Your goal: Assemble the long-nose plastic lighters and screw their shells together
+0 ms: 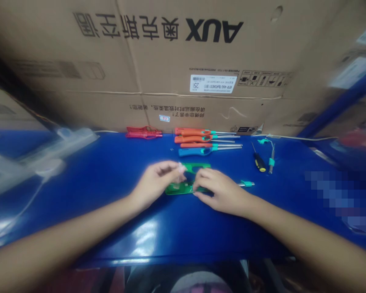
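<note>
Between thumb and fingers, my left hand (154, 183) pinches a small clear plastic part (181, 170), somewhat blurred. Below it lies the near half of a green lighter casing (177, 190), flat on the blue table. My right hand (221, 189) has its fingers curled, with the tips gripping that casing half near its middle. A second green casing half (198, 165) lies just behind, partly covered by both hands. A metal tube with a teal collar (247, 184) sticks out to the right from behind my right hand.
Behind my hands lie several orange lighters (192, 139), a blue lighter (192, 151) and red casing pieces (143, 132). To the right are a black-yellow screwdriver (258, 162) and a metal tube with teal parts and wire (271, 160). A power strip (64, 148) lies left; a cardboard sheet (158, 61) stands behind.
</note>
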The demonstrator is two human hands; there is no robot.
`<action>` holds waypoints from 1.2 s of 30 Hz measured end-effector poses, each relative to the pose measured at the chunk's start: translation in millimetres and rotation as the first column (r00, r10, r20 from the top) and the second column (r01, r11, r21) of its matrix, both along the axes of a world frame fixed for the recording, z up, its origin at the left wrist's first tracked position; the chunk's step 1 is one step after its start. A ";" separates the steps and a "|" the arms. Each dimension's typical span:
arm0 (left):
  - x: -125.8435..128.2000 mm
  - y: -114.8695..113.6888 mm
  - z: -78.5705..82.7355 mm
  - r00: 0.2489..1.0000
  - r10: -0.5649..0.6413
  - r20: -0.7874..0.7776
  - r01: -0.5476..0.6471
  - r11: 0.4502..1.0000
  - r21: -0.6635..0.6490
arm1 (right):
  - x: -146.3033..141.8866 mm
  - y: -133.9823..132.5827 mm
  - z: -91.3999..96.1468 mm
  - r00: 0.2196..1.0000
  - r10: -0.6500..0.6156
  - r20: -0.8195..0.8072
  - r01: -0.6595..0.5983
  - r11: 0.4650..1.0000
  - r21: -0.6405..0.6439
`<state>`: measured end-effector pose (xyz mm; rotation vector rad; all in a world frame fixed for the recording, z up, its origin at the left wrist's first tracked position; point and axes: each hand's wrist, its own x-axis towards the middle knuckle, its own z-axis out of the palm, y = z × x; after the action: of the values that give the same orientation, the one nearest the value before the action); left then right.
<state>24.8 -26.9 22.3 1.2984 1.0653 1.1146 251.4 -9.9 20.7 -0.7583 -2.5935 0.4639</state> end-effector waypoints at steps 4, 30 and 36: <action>0.9 -2.6 1.4 0.999 -0.038 0.031 0.039 0.998 -0.038 | -1.0 -1.6 3.9 0.997 -0.019 -0.079 0.011 0.995 -0.098; 0.4 -5.3 8.8 0.961 -0.260 0.096 0.277 0.904 -0.327 | 1.9 11.1 9.5 0.950 -0.273 -0.149 0.001 0.480 -0.878; -1.3 -2.3 8.4 0.925 -0.378 -0.028 0.354 0.890 -0.289 | 3.0 9.6 10.6 0.965 -0.227 -0.128 0.002 0.497 -0.868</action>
<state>23.6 -29.2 30.7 1.2602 0.9474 0.6053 254.3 -0.3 31.4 -1.0741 -1.9291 1.7810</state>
